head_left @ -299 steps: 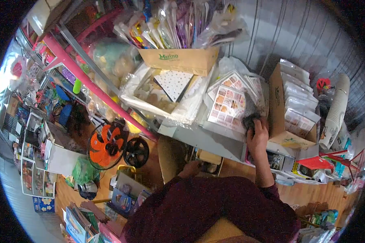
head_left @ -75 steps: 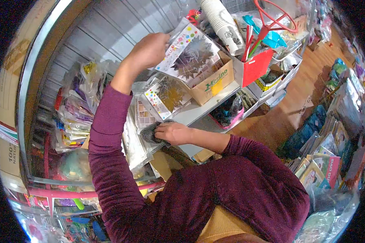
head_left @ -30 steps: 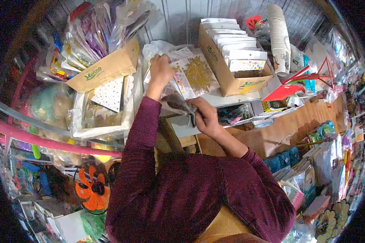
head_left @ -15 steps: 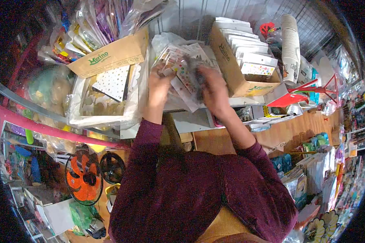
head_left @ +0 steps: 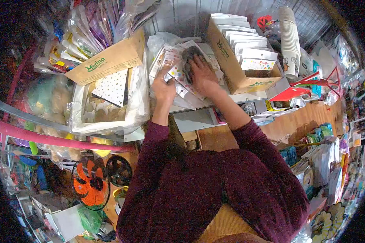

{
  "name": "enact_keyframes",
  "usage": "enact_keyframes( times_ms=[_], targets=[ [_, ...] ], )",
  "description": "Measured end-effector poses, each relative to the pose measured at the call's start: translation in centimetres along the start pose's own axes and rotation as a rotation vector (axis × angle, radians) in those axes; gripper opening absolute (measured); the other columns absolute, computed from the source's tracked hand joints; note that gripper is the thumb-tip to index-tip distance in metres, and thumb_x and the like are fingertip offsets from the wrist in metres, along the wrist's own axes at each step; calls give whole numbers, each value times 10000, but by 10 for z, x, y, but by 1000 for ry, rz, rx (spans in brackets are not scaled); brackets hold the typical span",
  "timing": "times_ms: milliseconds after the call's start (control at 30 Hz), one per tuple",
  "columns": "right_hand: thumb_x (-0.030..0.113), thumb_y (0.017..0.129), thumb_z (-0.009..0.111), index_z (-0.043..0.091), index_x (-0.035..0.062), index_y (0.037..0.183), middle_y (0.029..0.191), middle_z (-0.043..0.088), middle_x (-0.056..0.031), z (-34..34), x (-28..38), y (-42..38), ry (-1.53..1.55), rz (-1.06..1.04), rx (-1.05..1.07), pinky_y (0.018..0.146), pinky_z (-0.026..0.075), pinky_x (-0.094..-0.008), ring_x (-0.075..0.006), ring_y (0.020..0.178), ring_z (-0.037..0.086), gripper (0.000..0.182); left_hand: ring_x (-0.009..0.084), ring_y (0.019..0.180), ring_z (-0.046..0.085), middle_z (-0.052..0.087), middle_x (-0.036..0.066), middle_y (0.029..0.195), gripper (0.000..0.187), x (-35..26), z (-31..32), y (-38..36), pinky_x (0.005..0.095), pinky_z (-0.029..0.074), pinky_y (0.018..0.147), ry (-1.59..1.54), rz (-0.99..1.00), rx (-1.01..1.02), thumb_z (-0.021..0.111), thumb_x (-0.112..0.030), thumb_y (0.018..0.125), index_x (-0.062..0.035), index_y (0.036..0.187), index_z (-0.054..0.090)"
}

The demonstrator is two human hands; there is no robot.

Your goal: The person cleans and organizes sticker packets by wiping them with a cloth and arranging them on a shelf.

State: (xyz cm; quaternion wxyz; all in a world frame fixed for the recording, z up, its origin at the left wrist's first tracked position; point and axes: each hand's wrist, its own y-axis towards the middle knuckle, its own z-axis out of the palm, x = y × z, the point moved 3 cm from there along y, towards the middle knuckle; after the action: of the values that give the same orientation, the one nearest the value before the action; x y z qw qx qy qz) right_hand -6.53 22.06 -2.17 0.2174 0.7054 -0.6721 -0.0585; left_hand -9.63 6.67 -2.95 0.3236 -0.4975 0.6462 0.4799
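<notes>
A pile of flat printed packets (head_left: 167, 56) lies on the shelf between two cardboard boxes. My left hand (head_left: 164, 87) is at the pile's lower left, its fingers closed on the edge of a dotted packet (head_left: 176, 73). On the pile's right side, my right hand (head_left: 203, 76) presses a dark cloth-like thing (head_left: 192, 54) with its fingers stretched over it. What exactly the dark thing is, I cannot make out.
To the right stands a cardboard box (head_left: 227, 56) of upright white packets, with stacked paper cups (head_left: 288, 40) beyond. At left are a cardboard box (head_left: 105, 58) and a plastic-wrapped white tray (head_left: 105, 127). A red metal stand (head_left: 312, 83) is at the right.
My right hand has shifted left and is flatter on the dark thing, which shows more clearly. My left hand has moved slightly lower and right at the packets.
</notes>
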Motion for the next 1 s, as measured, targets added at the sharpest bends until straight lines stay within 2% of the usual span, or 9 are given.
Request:
enact_keyframes(
  times_ms=[200, 300, 433, 467, 567, 667, 767, 833, 1000],
  targets=[
    [22, 803, 454, 484, 7, 1177, 1193, 493, -248, -4, -41, 8, 178, 410, -63, 958, 375, -430, -421, 1105, 460, 376, 203, 912, 586, 622, 142, 989, 308, 12, 3, 0, 291, 443, 798, -220, 97, -18, 603, 79, 723, 43, 1027, 572],
    [-2, 806, 461, 527, -26, 1100, 1080, 556, -244, -26, -44, -2, 455, 277, -315, 887, 415, -375, -420, 1007, 521, 302, 149, 875, 568, 611, 120, 986, 284, -13, -17, -3, 274, 449, 774, -531, 72, -85, 576, 81, 757, 49, 1039, 562],
    [-16, 823, 436, 524, -49, 1092, 988, 594, -234, -93, -16, -20, 660, 71, -729, 823, 436, -337, -355, 921, 577, 285, 125, 806, 583, 638, 97, 901, 261, -111, -72, -13, 269, 461, 746, -301, 356, -304, 526, 77, 787, 26, 1038, 576],
    [-17, 819, 431, 513, -49, 1110, 984, 589, -242, -109, -11, -26, 663, 63, -783, 813, 450, -347, -360, 924, 586, 303, 185, 796, 620, 653, 116, 869, 268, -124, -79, -17, 281, 477, 726, -102, 631, -383, 533, 86, 756, 12, 1004, 604],
    [-62, 803, 396, 496, -59, 1134, 1030, 590, -191, -159, 7, -41, 753, 18, -888, 840, 439, -317, -276, 935, 583, 346, 269, 835, 627, 653, 121, 912, 266, -133, -72, -30, 339, 497, 747, 137, 983, -192, 541, 67, 678, -14, 907, 648],
    [-54, 823, 377, 506, -53, 1139, 994, 593, -160, -150, 5, -45, 617, -72, -863, 827, 439, -298, -203, 902, 566, 341, 265, 931, 596, 635, 110, 992, 234, -78, -30, -50, 342, 493, 786, 392, 874, 60, 566, 2, 664, -22, 880, 653],
    [-75, 734, 489, 512, -17, 1152, 1227, 502, -204, -103, 20, -40, 357, -163, -499, 954, 389, -380, -340, 1132, 487, 424, 262, 976, 573, 625, 104, 1000, 220, -37, -8, -69, 341, 490, 792, 501, 825, 146, 572, -24, 654, -34, 859, 652],
    [12, 696, 565, 527, 29, 1161, 1297, 439, -196, -46, 25, -37, 274, -326, -220, 1007, 341, -408, -344, 1226, 393, 467, 260, 991, 564, 623, 101, 987, 208, -29, -7, -72, 342, 488, 793, 511, 805, 174, 571, -28, 648, -42, 840, 650],
    [123, 731, 554, 515, 44, 1171, 1360, 389, -151, -7, 26, -18, 178, -420, -57, 1027, 321, -424, -333, 1264, 353, 448, 270, 958, 580, 620, 101, 922, 152, -22, -6, -72, 346, 493, 777, 563, 674, 271, 558, -12, 657, -30, 795, 619]
  ],
)
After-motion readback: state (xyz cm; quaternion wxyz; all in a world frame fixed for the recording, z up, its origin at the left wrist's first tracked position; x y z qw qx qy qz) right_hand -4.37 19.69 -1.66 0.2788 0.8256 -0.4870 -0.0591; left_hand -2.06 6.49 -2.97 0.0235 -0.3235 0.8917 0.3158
